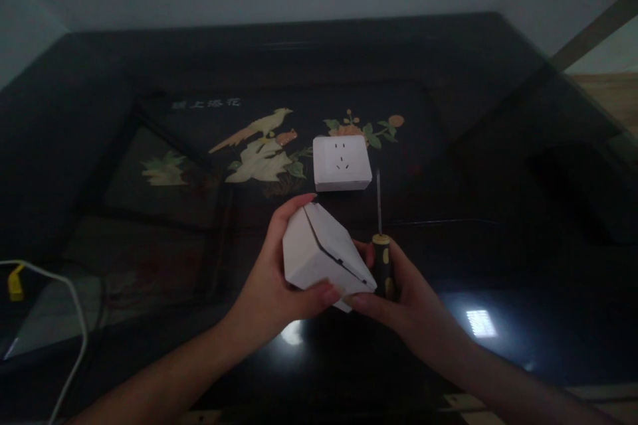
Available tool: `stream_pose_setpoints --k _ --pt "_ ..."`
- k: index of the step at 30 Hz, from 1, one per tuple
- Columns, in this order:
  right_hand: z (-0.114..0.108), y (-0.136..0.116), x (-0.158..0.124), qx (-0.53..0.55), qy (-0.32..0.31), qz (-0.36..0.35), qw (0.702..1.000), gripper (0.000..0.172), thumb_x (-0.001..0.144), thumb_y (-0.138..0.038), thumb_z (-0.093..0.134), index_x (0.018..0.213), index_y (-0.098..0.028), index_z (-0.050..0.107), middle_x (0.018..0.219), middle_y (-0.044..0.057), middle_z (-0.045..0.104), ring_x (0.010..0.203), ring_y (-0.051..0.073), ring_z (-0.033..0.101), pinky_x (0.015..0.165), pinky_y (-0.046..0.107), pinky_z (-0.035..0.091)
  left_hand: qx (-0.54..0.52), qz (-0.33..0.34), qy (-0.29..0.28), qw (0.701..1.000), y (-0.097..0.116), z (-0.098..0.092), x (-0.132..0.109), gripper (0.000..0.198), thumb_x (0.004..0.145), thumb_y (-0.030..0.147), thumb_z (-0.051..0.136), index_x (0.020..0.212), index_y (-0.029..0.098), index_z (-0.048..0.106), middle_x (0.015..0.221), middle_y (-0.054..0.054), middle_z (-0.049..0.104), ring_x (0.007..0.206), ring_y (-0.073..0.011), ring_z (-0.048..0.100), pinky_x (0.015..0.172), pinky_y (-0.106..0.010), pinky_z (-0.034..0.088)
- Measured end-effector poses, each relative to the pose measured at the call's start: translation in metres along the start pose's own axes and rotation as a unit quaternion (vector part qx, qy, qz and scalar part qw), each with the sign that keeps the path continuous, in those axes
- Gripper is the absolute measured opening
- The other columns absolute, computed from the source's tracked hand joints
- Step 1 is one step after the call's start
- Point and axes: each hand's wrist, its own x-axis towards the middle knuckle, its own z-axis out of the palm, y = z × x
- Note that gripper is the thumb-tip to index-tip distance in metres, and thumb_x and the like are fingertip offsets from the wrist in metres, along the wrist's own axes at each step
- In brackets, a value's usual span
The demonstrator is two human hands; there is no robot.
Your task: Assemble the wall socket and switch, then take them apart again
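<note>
My left hand [286, 285] is wrapped round a white plastic socket box [312, 249], held tilted above the table. A dark seam runs between the box's body and its front plate, with small notches along it. My right hand [399, 289] is closed round the dark and yellow handle of a screwdriver [381, 255], its shaft pointing up and away. The right thumb also touches the box's near right corner. Just beyond the hands, a white wall socket [342, 163] lies face up, its slots showing. The held box's front face is turned out of sight.
The dark glossy table [473, 166] bears an inlaid bird [266, 124], flowers and characters. A white cable [74, 305] with a yellow tag [16, 284] crosses the left edge. A pale wall stands behind the table. Light reflects off the tabletop at the lower right.
</note>
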Motion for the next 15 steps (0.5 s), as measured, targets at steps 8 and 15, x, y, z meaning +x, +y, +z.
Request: stream_pose_setpoints --k 8,15 --pt "-0.014 -0.012 0.005 -0.089 0.055 -0.071 0.992 0.030 0.076 -0.032 0.072 0.092 -0.027 0.047 0.111 0.004 0.071 0.102 0.023 0.068 0.079 0.035 0.058 0.126 -0.041 0.001 0.991 0.009 -0.013 0.007 0.068 0.071 0.032 0.081 0.124 0.026 0.039 0.118 -0.005 0.056 0.113 -0.0241 0.056 0.097 -0.036 0.048" --pt "-0.025 -0.015 0.007 -0.222 0.104 -0.132 0.961 0.024 0.080 -0.037 0.067 0.088 -0.026 0.046 0.091 0.002 0.070 0.078 0.018 0.067 0.060 0.027 0.054 0.190 -0.092 -0.082 0.974 0.007 -0.008 0.005 0.078 0.072 0.027 0.078 0.138 0.028 0.036 0.139 -0.008 0.048 0.126 -0.0307 0.048 0.106 -0.048 0.041"
